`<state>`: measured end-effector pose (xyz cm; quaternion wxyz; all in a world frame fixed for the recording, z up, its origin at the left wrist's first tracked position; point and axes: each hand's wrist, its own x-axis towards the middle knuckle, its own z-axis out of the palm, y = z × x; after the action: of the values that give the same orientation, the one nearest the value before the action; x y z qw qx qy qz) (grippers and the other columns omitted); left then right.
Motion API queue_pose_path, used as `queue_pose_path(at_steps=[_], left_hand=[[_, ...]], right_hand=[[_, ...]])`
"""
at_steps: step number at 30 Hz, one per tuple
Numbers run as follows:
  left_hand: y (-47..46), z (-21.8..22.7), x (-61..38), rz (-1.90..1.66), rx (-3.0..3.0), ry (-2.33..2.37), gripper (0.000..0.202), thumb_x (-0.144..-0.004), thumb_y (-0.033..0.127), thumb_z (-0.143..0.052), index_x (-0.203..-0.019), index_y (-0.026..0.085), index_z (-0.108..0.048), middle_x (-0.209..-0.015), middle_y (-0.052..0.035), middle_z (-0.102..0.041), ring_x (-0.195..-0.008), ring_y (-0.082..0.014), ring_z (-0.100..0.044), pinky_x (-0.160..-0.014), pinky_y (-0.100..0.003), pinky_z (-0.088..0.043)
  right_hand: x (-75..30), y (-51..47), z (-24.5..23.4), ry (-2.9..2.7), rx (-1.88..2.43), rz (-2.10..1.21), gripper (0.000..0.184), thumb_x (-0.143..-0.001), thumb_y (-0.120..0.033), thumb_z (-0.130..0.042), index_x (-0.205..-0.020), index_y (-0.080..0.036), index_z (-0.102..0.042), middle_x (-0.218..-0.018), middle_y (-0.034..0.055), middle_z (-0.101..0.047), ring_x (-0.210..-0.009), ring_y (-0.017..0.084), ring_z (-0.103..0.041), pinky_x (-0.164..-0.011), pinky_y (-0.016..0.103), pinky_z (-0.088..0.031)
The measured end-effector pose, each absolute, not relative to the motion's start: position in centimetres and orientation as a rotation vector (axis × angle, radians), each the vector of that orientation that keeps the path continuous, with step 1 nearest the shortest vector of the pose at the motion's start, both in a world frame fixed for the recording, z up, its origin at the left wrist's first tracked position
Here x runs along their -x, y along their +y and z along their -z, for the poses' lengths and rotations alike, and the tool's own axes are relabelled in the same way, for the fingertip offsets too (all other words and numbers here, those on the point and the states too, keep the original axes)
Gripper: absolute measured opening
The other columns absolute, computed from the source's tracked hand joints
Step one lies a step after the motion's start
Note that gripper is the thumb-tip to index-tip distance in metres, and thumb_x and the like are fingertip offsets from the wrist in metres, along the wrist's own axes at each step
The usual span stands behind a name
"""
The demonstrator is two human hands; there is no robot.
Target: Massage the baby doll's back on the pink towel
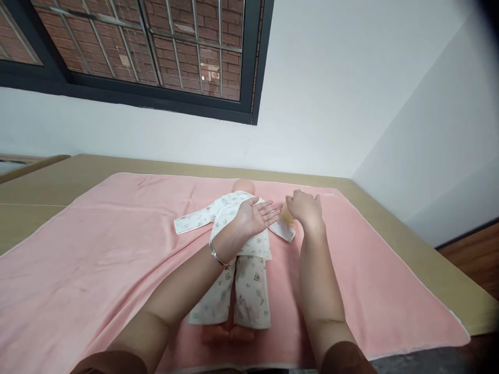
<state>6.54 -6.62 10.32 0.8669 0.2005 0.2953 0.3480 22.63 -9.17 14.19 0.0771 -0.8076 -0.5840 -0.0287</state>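
Two garments on the doll (251,252): printed shirt (224,208) and matching trousers (252,291). Both look fully on, as far as judged from here. Sleeves spread, one to the left, one to the right; no doll fingers seen past the cuffs. Feet (241,334) bare at the near end, head (244,185) at the far end, mostly hidden by the shirt from this angle. Face up or down: cannot tell.

Left hand (253,217) open, palm up, fingers apart from any object, over the shirt. Right hand (306,206) to its right, fingers curled, seemingly closed on a tan item (287,214), perhaps a brush; partly hidden by the hand. Hands apart. Work with this item looks under way; how much remains, not readable.

Doll lies mid-blanket. Blanket (128,234) pink, creased left of the doll, covering most of a tan tabletop (409,249). White wall (323,83) beyond; barred window (249,57) far left, brick outside. Wood panel (475,254) at far right.
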Motion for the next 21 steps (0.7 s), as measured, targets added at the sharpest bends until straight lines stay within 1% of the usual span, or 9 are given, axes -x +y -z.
queue_pose_path(at_steps=[3, 5, 7, 9, 11, 12, 15, 18, 21], left_hand=[[-7.2, -10.9, -4.7, -0.74, -0.43, 0.651, 0.048, -0.093, 0.037, -0.039, -0.131, 0.013, -0.056, -0.135, -0.0181, -0.063, -0.12, -0.0257, -0.066, -0.099, -0.038, -0.055], [-7.6, -11.4, -3.9, -0.75, -0.428, 0.659, 0.046, -0.093, 0.037, -0.039, -0.13, 0.013, -0.056, -0.134, -0.0176, -0.063, -0.119, -0.0251, -0.066, -0.102, -0.039, -0.054], [-8.0, -12.1, -3.1, -0.767, -0.421, 0.655, 0.044, -0.094, 0.037, -0.039, -0.127, 0.013, -0.057, -0.13, -0.0176, -0.065, -0.116, -0.0247, -0.067, -0.102, -0.039, -0.054], [-8.4, -12.9, -2.5, -0.787, -0.417, 0.632, 0.044, -0.095, 0.038, -0.037, -0.123, 0.012, -0.058, -0.123, -0.0178, -0.068, -0.113, -0.0245, -0.068, -0.102, -0.039, -0.054], [-8.8, -13.7, -1.8, -0.804, -0.435, 0.568, 0.046, -0.098, 0.04, -0.031, -0.12, 0.011, -0.059, -0.117, -0.0173, -0.07, -0.112, -0.0245, -0.068, -0.103, -0.039, -0.053], [-9.0, -14.2, -1.4, -0.804, -0.449, 0.53, 0.049, -0.099, 0.042, -0.027, -0.12, 0.012, -0.059, -0.117, -0.0168, -0.07, -0.113, -0.0246, -0.068, -0.105, -0.04, -0.052], [-9.4, -15.5, 0.1, -0.764, -0.49, 0.442, 0.059, -0.1, 0.047, -0.018, -0.123, 0.012, -0.059, -0.119, -0.016, -0.069, -0.119, -0.0262, -0.064, -0.109, -0.044, -0.048], [-9.4, -16.5, 2.2, -0.745, -0.545, 0.453, 0.065, -0.099, 0.051, -0.014, -0.127, 0.011, -0.056, -0.123, -0.0176, -0.067, -0.127, -0.0298, -0.059, -0.111, -0.051, -0.045], [-9.0, -17.0, 4.8, -0.843, -0.69, 0.532, 0.066, -0.098, 0.053, -0.012, -0.134, 0.015, -0.053, -0.129, -0.0172, -0.063, -0.136, -0.0323, -0.051, -0.11, -0.055, -0.044]], right_hand=[[-21.6, -9.4, -14.4, -1.729, 2.371, 0.077, 0.046, -0.101, -0.034, -0.03, -0.115, -0.01, -0.067, -0.121, 0.02, -0.067, -0.122, 0.035, -0.058, -0.112, 0.057, -0.028], [-20.3, -9.9, -14.4, -1.765, 2.257, 0.079, 0.046, -0.101, -0.036, -0.031, -0.117, -0.011, -0.067, -0.125, 0.0193, -0.066, -0.126, 0.034, -0.055, -0.114, 0.058, -0.026], [-18.4, -10.5, -14.4, -1.834, 2.067, 0.072, 0.048, -0.102, -0.038, -0.031, -0.13, -0.012, -0.06, -0.14, 0.0182, -0.058, -0.137, 0.032, -0.046, -0.118, 0.056, -0.022], [-16.4, -11.2, -14.3, -1.917, 1.861, 0.052, 0.053, -0.104, -0.04, -0.028, -0.144, -0.013, -0.048, -0.155, 0.0162, -0.041, -0.147, 0.028, -0.034, -0.122, 0.054, -0.016], [-14.6, -11.7, -14.0, -1.99, 1.702, 0.047, 0.057, -0.104, -0.043, -0.027, -0.152, -0.013, -0.038, -0.163, 0.0135, -0.027, -0.153, 0.026, -0.021, -0.125, 0.052, -0.011], [-13.8, -12.0, -13.8, -2.025, 1.638, 0.046, 0.058, -0.105, -0.044, -0.026, -0.154, -0.014, -0.035, -0.164, 0.0123, -0.024, -0.154, 0.025, -0.017, -0.125, 0.052, -0.009], [-11.8, -12.7, -13.1, -2.126, 1.493, 0.009, 0.06, -0.105, -0.047, -0.022, -0.156, -0.016, -0.03, -0.165, 0.0093, -0.021, -0.155, 0.024, -0.009, -0.126, 0.053, -0.007], [-10.0, -13.8, -12.5, -2.249, 1.367, 0.008, 0.063, -0.105, -0.049, -0.02, -0.158, -0.016, -0.026, -0.166, 0.0087, -0.018, -0.156, 0.025, -0.004, -0.126, 0.055, -0.006], [-8.8, -15.4, -12.3, -2.342, 1.185, 0.022, 0.066, -0.104, -0.051, -0.022, -0.159, -0.015, -0.023, -0.166, 0.0089, -0.016, -0.156, 0.026, -0.005, -0.126, 0.056, -0.009]])
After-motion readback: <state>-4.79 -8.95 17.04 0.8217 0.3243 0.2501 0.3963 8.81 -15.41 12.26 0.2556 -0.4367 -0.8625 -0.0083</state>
